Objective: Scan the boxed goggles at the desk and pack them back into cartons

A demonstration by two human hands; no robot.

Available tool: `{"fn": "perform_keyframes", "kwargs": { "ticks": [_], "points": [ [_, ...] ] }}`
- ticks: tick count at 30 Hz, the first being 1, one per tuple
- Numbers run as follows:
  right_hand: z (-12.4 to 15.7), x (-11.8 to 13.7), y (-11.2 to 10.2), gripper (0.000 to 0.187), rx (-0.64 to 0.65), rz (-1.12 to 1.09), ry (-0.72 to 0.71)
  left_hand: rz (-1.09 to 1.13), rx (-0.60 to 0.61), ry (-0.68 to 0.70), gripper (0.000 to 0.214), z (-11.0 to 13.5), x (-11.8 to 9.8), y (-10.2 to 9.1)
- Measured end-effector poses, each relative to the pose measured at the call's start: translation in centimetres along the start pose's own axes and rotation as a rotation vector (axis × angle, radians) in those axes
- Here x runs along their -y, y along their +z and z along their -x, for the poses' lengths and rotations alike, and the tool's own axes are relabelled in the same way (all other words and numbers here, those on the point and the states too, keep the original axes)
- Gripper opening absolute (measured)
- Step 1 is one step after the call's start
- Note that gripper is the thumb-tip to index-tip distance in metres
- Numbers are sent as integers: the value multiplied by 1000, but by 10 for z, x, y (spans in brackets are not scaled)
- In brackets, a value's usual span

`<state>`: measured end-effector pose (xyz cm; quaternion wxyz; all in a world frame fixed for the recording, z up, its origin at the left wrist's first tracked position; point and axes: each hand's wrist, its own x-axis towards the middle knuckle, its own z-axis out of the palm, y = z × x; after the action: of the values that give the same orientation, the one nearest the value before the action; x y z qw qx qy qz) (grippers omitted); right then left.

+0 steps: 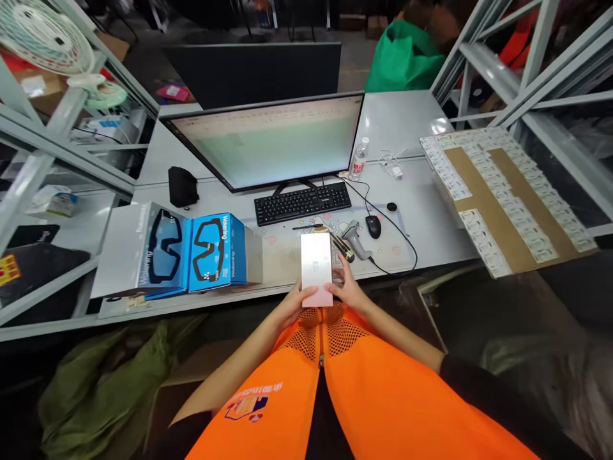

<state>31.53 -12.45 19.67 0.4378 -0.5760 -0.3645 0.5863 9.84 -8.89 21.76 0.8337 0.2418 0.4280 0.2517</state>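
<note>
Left hand [297,299]: partly curled, thumb laid over the near left edge of the white box, fingers largely hidden behind it; a grip on one side only, so a slack thumb could let that side dip.
Right hand [345,289]: bent around the opposite edge, thumb on the upper face, other fingers bunched at the side; uneven pressure against the left could twist the box.
White box [316,265]: held between both hands, before the orange vest [268,383], at the desk's front edge; its smooth-looking face could slip, and a fall might miss the desktop. Whether its far end touches the desk is hard to tell from above.
Yellow-and-black cutter [342,248]: just beyond the right fingers; a careless reach could nick skin or scratch the box if a blade is exposed, which cannot be made out.
Scanner [353,237]: beside the cutter, corded; a sideways sweep of the right hand could knock it.
Black cable [400,233]: looped around the mouse [373,226]; a snag could drag what it joins.
Blue box [211,252]: left of the hands, near the desk [282,268] edge; a wide left elbow could push it off.
</note>
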Motion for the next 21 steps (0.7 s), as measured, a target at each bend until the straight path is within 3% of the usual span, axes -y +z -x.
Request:
{"fn": "perform_keyframes", "kwargs": {
  "ticks": [2, 5, 8, 13, 17, 21],
  "points": [
    [-25, 1, -40, 108, -30, 110, 17, 1, -81, 38, 102, -13, 4, 5],
    [-71, 3, -95, 80, -270, 403, 78, -11, -195, 132, 101, -25, 8, 4],
    [-114, -1, -122, 72, -372, 737, 235, -58, -255, 200, 108, -35, 7, 1],
    [-152, -14, -104, 73, -314, 876, 322, -168, -255, 303, 118, -52, -3, -7],
    [-155, -17, -90, 74, -317, 939, 328, -345, -346, 406, 138, -55, -9, -13],
    [-154, -9, -87, 74, -333, 968, 327, -535, -438, 473, 129, -54, -9, -16]
  ]
}}
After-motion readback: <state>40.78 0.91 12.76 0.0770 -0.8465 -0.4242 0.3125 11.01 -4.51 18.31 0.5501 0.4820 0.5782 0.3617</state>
